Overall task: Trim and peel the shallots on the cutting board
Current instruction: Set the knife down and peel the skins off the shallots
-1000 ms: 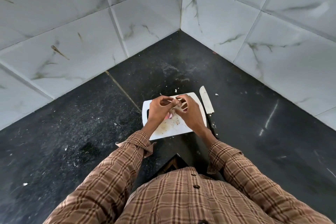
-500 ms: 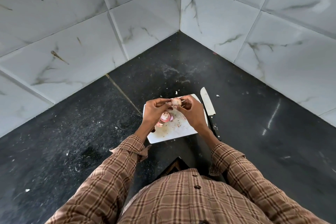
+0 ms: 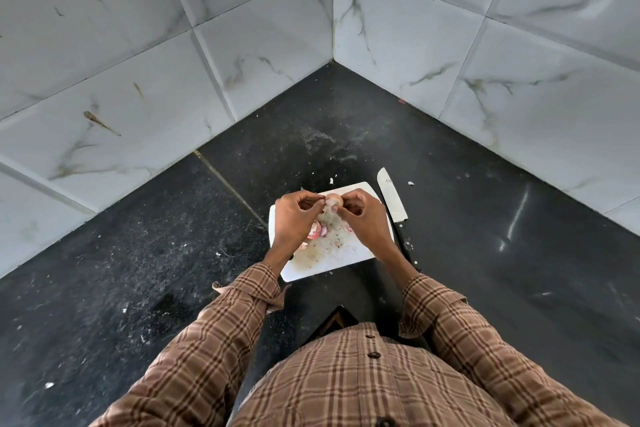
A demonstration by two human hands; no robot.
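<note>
A small pale shallot (image 3: 334, 199) is pinched between the fingertips of my left hand (image 3: 294, 218) and my right hand (image 3: 363, 218), lifted a little above the white cutting board (image 3: 322, 263). Both hands grip it from opposite sides. Under my left palm, pink shallot pieces (image 3: 317, 230) lie on the board, partly hidden. Bits of skin and smears cover the board's middle.
A knife (image 3: 391, 196) with a broad steel blade lies on the black counter along the board's right edge, its dark handle toward me. Marble-patterned tiled walls meet in a corner behind. Small peel scraps (image 3: 331, 180) dot the counter.
Both hands have risen off the board with the shallot, which now shows between the fingertips. The pink pieces under my left hand have come into view.
</note>
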